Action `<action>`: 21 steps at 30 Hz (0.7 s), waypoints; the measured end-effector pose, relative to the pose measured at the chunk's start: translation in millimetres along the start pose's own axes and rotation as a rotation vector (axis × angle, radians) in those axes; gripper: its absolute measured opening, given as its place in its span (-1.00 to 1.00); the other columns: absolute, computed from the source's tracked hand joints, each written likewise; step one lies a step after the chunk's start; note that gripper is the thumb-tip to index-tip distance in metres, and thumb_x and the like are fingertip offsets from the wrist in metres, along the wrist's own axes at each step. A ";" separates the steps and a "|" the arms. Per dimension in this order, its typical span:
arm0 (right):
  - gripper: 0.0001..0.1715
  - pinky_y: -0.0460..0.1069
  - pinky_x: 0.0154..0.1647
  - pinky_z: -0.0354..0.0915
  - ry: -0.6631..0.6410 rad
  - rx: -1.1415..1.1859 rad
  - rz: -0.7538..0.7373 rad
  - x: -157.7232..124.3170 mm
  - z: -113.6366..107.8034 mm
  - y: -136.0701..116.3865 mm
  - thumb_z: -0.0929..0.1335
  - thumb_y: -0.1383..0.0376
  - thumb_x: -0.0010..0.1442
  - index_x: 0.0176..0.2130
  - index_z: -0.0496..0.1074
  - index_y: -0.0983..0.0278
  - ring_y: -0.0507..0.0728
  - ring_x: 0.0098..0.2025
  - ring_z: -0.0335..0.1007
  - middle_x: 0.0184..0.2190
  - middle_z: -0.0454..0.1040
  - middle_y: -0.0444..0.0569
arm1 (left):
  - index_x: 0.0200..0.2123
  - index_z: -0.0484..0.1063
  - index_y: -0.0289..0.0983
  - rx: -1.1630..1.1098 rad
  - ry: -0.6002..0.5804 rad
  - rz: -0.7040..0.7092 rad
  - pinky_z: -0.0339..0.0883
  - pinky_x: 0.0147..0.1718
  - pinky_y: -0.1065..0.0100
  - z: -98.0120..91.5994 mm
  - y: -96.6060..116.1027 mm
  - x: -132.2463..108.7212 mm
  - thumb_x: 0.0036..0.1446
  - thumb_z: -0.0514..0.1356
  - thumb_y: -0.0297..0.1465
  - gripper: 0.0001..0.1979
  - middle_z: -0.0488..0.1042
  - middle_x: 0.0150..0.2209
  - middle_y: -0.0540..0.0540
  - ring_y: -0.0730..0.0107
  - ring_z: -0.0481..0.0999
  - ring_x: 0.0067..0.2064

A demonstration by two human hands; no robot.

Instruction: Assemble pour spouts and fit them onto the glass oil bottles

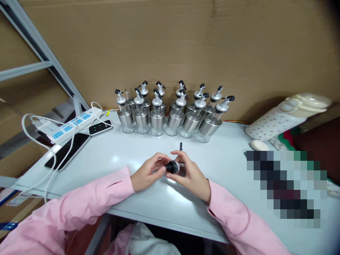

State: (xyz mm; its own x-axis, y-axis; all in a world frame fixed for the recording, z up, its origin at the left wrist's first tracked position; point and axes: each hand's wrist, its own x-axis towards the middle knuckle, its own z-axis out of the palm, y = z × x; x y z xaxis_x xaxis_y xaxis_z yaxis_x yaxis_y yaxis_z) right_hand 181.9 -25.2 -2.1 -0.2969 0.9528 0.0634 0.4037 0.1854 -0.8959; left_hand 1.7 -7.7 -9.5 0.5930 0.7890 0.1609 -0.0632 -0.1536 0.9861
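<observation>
Both my hands meet over the middle of the white table (127,156). My right hand (190,173) grips a small silver pourer cap with a black end (173,166). My left hand (148,170) pinches the black end of the same cap with its fingertips. A tiny black part (181,145) stands on the table just beyond my fingers. Behind it, several glass and steel oil bottles (174,115) with pourer tops stand grouped against the cardboard wall.
At the left lie a power strip (75,124) with white cables, a black phone (67,150) and a small black device (100,128). At the right are a dotted white flask (276,120) on its side and a small white oval object (259,145). Cardboard backs the table.
</observation>
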 end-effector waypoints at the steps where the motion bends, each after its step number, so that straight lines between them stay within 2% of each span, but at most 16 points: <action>1: -0.39 -0.06 -0.43 0.21 0.017 -0.004 -0.006 -0.3 0.4 -0.1 0.41 0.18 -0.03 -0.04 0.12 0.19 0.05 -0.42 0.27 -0.41 0.26 -0.15 | -0.13 0.23 -0.25 0.001 -0.014 0.018 0.27 -0.08 0.29 -0.1 0.3 0.4 0.19 0.07 -0.27 -0.76 0.31 -0.16 -0.14 0.33 0.38 -0.10; 5: -0.45 -0.08 -0.45 0.18 0.052 -0.043 -0.053 -1.7 -0.1 -5.6 0.41 0.23 -0.05 -0.10 0.13 0.20 0.02 -0.47 0.22 -0.42 0.25 -0.16 | -0.15 0.25 -0.26 0.038 -0.040 0.078 0.29 -0.15 0.32 -1.0 0.8 2.1 0.17 0.08 -0.29 -0.79 0.30 -0.20 -0.13 0.35 0.38 -0.17; 12: -0.61 -0.08 -0.44 0.17 0.023 -0.096 -0.067 -2.4 -1.7 -9.7 0.41 0.22 -0.10 -0.30 0.18 0.22 0.03 -0.46 0.21 -0.42 0.31 -0.14 | -0.17 0.24 -0.27 0.178 -0.086 0.101 0.30 -0.20 0.31 -1.7 0.7 2.1 0.08 0.12 -0.41 -0.78 0.28 -0.25 -0.10 0.36 0.36 -0.24; 16: -0.59 -0.10 -0.51 0.11 0.031 -0.108 -0.035 -3.1 -1.5 -8.5 0.41 0.21 -0.10 -0.34 0.12 0.22 0.00 -0.53 0.12 -0.51 0.23 -0.20 | -0.25 0.24 -0.27 0.183 -0.069 0.084 0.28 -0.25 0.35 -2.1 0.0 1.1 0.06 0.10 -0.44 -0.85 0.29 -0.30 -0.07 0.39 0.35 -0.28; 21: -0.57 -0.11 -0.52 0.09 0.016 -0.101 -0.010 -3.8 -0.4 -8.4 0.41 0.19 -0.07 -0.33 0.08 0.22 -0.02 -0.54 0.08 -0.54 0.20 -0.23 | -0.34 0.21 -0.27 0.238 -0.026 0.134 0.25 -0.28 0.38 -3.0 -0.7 0.7 0.03 0.09 -0.48 -0.91 0.26 -0.33 -0.05 0.41 0.31 -0.30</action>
State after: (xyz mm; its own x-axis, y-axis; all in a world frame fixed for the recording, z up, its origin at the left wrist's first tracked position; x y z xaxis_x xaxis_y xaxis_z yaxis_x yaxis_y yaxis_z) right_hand 180.0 -30.3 5.4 -0.2878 0.9544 0.0799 0.4863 0.2175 -0.8463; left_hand -0.3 -5.2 -10.0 0.6125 0.7371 0.2854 0.0462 -0.3938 0.9180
